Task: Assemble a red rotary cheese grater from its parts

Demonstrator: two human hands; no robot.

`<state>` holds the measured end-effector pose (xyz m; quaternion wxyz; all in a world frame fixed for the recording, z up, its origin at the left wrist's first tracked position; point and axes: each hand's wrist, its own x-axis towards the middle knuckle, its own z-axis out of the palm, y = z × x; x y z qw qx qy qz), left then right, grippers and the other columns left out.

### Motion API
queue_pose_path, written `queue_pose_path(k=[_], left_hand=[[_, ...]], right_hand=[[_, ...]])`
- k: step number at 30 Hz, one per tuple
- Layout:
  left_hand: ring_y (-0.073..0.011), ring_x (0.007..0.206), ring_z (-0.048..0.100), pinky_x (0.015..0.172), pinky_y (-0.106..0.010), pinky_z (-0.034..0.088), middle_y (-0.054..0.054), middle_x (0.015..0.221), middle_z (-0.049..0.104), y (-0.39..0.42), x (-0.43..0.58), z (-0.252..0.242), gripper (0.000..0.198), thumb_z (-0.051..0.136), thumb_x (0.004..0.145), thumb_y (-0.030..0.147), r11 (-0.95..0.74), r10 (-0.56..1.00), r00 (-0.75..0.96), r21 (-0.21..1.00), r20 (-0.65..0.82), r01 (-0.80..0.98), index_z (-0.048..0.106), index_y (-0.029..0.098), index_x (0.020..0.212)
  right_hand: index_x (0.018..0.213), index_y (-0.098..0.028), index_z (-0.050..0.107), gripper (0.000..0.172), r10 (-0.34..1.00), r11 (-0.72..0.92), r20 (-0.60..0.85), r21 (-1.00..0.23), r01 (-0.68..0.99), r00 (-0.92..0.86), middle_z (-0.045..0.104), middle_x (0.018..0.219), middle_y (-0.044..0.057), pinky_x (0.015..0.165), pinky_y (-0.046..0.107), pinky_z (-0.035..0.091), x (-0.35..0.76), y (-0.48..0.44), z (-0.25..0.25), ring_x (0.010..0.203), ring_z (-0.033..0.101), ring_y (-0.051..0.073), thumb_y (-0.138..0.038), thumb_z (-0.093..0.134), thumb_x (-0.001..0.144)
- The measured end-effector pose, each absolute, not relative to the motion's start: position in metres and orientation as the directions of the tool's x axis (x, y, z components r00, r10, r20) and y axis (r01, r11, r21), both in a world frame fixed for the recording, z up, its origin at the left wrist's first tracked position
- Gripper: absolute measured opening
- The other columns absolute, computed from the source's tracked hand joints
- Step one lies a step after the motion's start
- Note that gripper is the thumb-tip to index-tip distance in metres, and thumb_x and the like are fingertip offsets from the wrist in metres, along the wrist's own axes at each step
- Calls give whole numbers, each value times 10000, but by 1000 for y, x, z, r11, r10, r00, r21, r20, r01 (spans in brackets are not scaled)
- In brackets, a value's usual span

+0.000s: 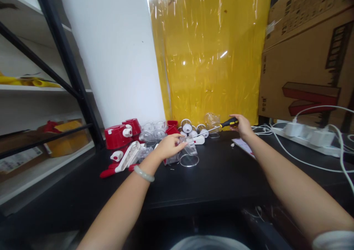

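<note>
My right hand [242, 127] is closed around the black and yellow handle of a screwdriver [229, 122]. The thin metal shaft points left, its tip by the upper part of a clear plastic cup [188, 159]. Fingers of my left hand [172, 146] grip that cup near its narrower end; its round rim faces down toward me, tilted over the black table. Where exactly the screwdriver tip sits is too small to tell. Close behind lie a white plastic piece [199, 140] and several white, round-ended cylinders [186, 126].
Red plastic housings [115, 136], clear cups [153, 128] and white handles [128, 157] crowd the left of the black table [215, 180]. A phone-like flat device [243, 147], white cables and a power strip [304, 142] lie right, before a large cardboard box [306, 65]. A yellow curtain [210, 58] hangs behind.
</note>
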<state>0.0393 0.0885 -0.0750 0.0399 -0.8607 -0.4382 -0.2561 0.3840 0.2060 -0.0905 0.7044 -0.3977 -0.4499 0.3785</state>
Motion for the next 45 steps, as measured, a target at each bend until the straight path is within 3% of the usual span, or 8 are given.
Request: queue_pose_path(k=[6, 14, 20, 25, 30, 35, 42, 45], left_hand=[[-250, 1108, 676, 962, -382, 511, -91, 1290, 695, 90, 38, -76, 479, 535, 953, 494, -619, 725, 484, 155, 489, 770, 655, 185, 607], [-255, 1092, 679, 953, -385, 514, -101, 1284, 694, 88, 39, -75, 481, 532, 955, 481, -618, 729, 487, 156, 481, 771, 659, 180, 604], [-253, 1091, 680, 956, -385, 514, -95, 1276, 699, 88, 39, -75, 478, 537, 954, 483, -619, 728, 484, 161, 487, 769, 654, 182, 601], [-258, 1089, 681, 954, -391, 517, -100, 1270, 701, 90, 38, -77, 486, 537, 949, 496, -618, 725, 480, 159, 494, 770, 646, 184, 592], [-264, 1106, 680, 951, -386, 520, -97, 1277, 701, 92, 37, -78, 491, 538, 939, 516, -615, 727, 474, 164, 496, 771, 651, 186, 594], [-262, 1093, 685, 931, -384, 527, -99, 1257, 710, 90, 38, -77, 488, 541, 936, 508, -605, 734, 464, 166, 496, 779, 641, 186, 583], [-256, 1090, 685, 961, -379, 522, -105, 1266, 702, 89, 36, -76, 493, 526, 945, 520, -604, 731, 473, 144, 492, 783, 653, 180, 612], [-255, 1066, 689, 941, -382, 528, -105, 1260, 702, 89, 37, -76, 510, 523, 944, 523, -600, 732, 471, 138, 492, 788, 633, 179, 584]], right_hand=[[871, -187, 642, 274, 830, 479, 450, -878, -8, 329, 348, 418, -83, 327, 233, 243, 385, 209, -96, 296, 333, 103, -443, 548, 896], [1014, -158, 654, 315, 883, 402, 353, -909, -111, 311, 560, 560, -8, 431, 247, 451, 383, 204, -92, 425, 552, 141, -293, 394, 899], [954, -179, 626, 235, 882, 417, 364, -899, -135, 300, 522, 544, -39, 412, 232, 420, 384, 208, -94, 397, 501, 117, -372, 521, 872], [883, -184, 626, 419, 825, 500, 468, -866, -23, 317, 391, 427, -82, 351, 232, 304, 387, 216, -101, 314, 378, 106, -600, 597, 841], [947, -156, 663, 426, 869, 409, 383, -912, -20, 314, 456, 425, -34, 379, 234, 380, 386, 210, -96, 342, 475, 138, -470, 374, 952], [971, -160, 671, 276, 909, 348, 294, -926, -148, 294, 590, 591, 3, 432, 237, 461, 386, 205, -89, 434, 574, 135, -294, 461, 853], [842, -173, 661, 386, 873, 437, 414, -898, -38, 256, 354, 351, -78, 317, 242, 319, 387, 212, -98, 285, 381, 129, -555, 608, 825], [907, -166, 667, 425, 885, 406, 390, -914, -13, 256, 422, 368, -53, 349, 238, 369, 387, 211, -97, 305, 448, 142, -562, 513, 901]])
